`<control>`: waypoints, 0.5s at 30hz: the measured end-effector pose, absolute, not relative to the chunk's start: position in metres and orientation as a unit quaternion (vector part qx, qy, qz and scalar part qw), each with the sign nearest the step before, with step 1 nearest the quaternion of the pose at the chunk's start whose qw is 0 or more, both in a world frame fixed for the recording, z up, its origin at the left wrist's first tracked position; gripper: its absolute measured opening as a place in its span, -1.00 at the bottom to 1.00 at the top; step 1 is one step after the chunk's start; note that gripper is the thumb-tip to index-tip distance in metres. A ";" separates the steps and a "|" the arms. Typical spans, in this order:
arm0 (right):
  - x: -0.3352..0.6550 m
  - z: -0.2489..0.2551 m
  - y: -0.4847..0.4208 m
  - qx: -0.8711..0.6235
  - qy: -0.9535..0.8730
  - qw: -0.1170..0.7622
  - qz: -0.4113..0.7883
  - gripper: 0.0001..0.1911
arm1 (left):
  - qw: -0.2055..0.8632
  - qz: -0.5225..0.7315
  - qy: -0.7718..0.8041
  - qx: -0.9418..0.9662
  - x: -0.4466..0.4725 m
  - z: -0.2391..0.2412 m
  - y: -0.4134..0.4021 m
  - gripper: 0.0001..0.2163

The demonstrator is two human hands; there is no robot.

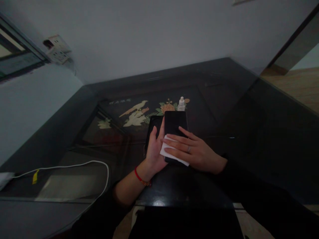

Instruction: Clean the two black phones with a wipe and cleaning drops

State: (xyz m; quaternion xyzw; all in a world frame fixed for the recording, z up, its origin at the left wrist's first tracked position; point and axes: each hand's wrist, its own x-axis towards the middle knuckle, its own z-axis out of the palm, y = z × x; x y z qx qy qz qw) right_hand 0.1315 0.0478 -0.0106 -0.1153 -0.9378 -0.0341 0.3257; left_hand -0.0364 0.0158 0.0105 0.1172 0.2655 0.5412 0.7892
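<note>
My left hand [155, 154] supports a black smartphone [175, 120] from its left edge and underneath, thumb raised apart from it; most of its fingers are hidden behind the phone. My right hand [198, 151] lies over the lower half of the screen and presses a folded white wipe [171, 153] flat against it, with the index finger stretched toward the middle of the glass. Partly covered by my left hand, a black case-like object [155, 124] rests on the table. Just beyond the phone stands a small clear bottle [181, 105] with a white cap.
The glossy dark table [224, 109] carries a bird-and-flower picture [136, 114] on its top. A white cable [92, 162] runs from a white block [5, 179] at the left and over the front edge. Wall sockets [58, 49] sit at the upper left.
</note>
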 end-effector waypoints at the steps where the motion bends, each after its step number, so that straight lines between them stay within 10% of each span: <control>1: 0.131 -0.011 0.048 -0.125 -0.935 0.329 -0.039 -0.63 | 0.786 0.547 0.263 0.120 -0.037 0.011 0.017 -0.50; 15: 0.132 -0.013 0.049 -0.177 -0.924 0.338 -0.019 -0.59 | 0.776 0.559 0.268 0.120 -0.039 0.012 0.020 -0.51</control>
